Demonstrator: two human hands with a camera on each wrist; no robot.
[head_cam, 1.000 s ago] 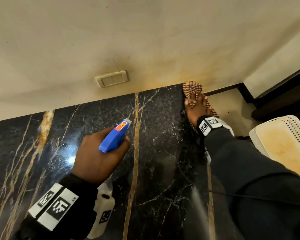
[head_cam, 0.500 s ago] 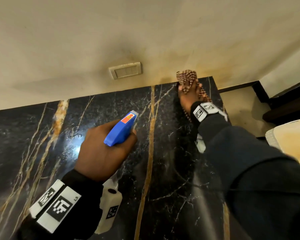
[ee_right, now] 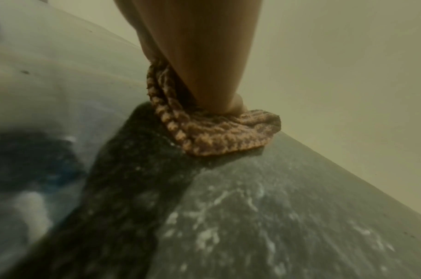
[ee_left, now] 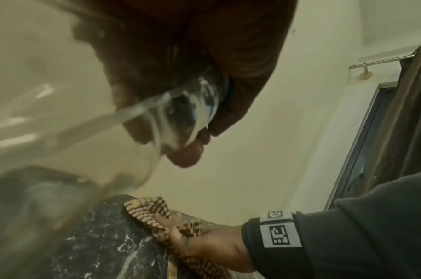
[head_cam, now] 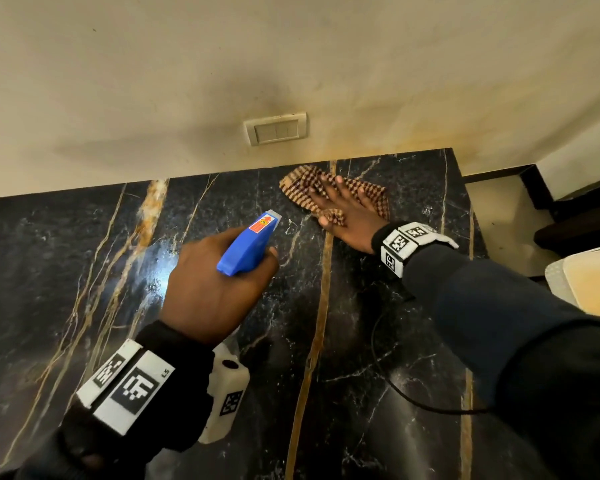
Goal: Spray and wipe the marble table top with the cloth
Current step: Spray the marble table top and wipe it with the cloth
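Observation:
A black marble table top [head_cam: 343,334] with gold and white veins runs along the wall. A brown checked cloth [head_cam: 300,187] lies on it near the back edge. My right hand [head_cam: 343,213] presses flat on the cloth with straight, spread fingers. In the left wrist view the cloth [ee_left: 154,209] shows under that hand [ee_left: 204,245]. In the right wrist view the cloth [ee_right: 219,136] bunches under a fingertip. My left hand [head_cam: 215,289] grips a spray bottle with a blue head [head_cam: 248,244] above the middle of the table. The clear bottle body [ee_left: 68,132] fills the left wrist view.
A cream wall with a switch plate [head_cam: 276,128] stands right behind the table. The table's right edge drops to a pale floor [head_cam: 496,209]. A white perforated basket [head_cam: 589,282] sits at the right. A thin black cable [head_cam: 395,389] crosses the marble under my right arm.
My right hand has slid the cloth left along the back edge, away from the table's right corner. My left hand keeps holding the spray bottle in about the same place.

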